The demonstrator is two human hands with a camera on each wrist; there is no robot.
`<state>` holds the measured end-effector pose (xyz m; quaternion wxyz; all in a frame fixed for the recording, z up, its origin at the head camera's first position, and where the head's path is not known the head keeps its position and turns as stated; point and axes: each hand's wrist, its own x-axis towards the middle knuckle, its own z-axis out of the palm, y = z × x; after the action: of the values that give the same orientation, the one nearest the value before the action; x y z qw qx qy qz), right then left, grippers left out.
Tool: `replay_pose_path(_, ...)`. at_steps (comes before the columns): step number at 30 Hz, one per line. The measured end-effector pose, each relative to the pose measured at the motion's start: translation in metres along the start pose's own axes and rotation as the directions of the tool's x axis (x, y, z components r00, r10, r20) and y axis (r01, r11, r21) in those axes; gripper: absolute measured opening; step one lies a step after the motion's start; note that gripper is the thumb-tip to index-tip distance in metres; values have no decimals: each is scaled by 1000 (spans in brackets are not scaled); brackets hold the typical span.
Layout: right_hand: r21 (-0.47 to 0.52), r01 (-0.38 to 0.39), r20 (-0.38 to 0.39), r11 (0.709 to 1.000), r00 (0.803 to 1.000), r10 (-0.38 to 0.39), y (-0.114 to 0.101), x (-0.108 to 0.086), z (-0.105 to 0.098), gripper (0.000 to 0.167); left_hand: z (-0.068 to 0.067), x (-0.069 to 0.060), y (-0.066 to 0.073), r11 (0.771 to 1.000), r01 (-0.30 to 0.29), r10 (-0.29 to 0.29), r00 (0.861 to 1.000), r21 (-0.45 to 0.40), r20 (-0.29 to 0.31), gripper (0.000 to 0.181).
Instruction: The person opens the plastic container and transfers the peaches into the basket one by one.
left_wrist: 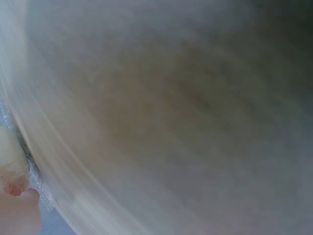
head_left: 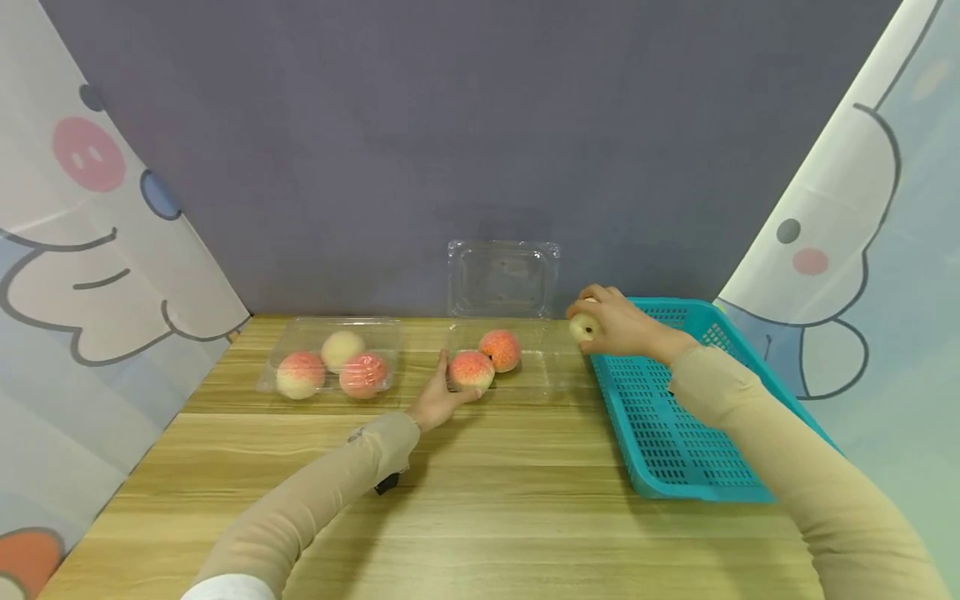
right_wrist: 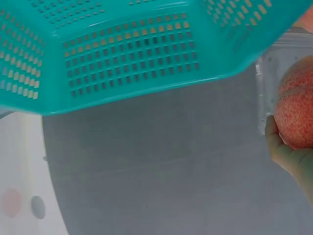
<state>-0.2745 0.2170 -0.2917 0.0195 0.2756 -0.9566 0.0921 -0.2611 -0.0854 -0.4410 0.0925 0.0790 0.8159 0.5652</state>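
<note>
My right hand (head_left: 611, 323) grips a peach (head_left: 584, 328) beside the basket's far left corner. Its pale side with a dark hollow faces the head view; in the right wrist view the peach (right_wrist: 297, 105) shows red. My left hand (head_left: 438, 403) rests at the near left corner of an open clear plastic box (head_left: 536, 367), its thumb and fingers spread beside a red-yellow peach (head_left: 471, 372). Another orange-red peach (head_left: 500, 350) lies behind that one in the box. Blurred fabric fills most of the left wrist view, with part of a peach (left_wrist: 12, 159) at its edge.
The box's clear lid (head_left: 504, 279) stands raised at the back. On the left a clear box (head_left: 273, 354) holds several peaches, such as a pale one (head_left: 342, 351). A teal perforated basket (head_left: 626, 433) stands at the right on the wooden table (head_left: 510, 508). A grey wall (head_left: 375, 167) rises behind.
</note>
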Motion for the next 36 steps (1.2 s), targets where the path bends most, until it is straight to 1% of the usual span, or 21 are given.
replay_pose_path(3, -3, -7, -15, 1000, 1000, 7, 10, -8, -2, 44, 1, -1, 1, 1000, 5, -5, 1000, 0, -1, 108)
replay_pose_path(4, -2, -8, -19, 1000, 1000, 8, 13, -11, -3, 44, 2, 2, -3, 1000, 1, -1, 1000, -1, -7, 109)
replay_pose_path(9, -16, -26, -45, 1000, 999, 25, 30, -21, -3, 45, 2, 3, -4, 1000, 4, -4, 1000, -18, 4, 109)
replay_pose_path(15, -21, -31, -77, 999, 997, 29, 44, -24, 3, 41, -1, 0, -4, 1000, 3, -3, 1000, -15, -5, 108)
replay_pose_path(21, -18, -59, -70, 998, 996, 58, 56, -26, 9, 42, -2, 1, -6, 1000, -2, 2, 1000, 12, -3, 109)
replay_pose_path(26, -17, -72, -65, 997, 995, 71, 68, -24, 19, 42, -1, 0, -5, 1000, -10, 10, 1000, 17, -5, 109)
replay_pose_path(32, -11, -88, -28, 996, 996, 87, 78, -22, 37, 43, -1, 2, -8, 999, -15, 15, 1000, 33, -12, 109)
replay_pose_path(36, -21, -76, -23, 997, 997, 76, 83, -19, 50, 42, -1, 1, -11, 999, 3, -2, 1000, 38, -26, 110)
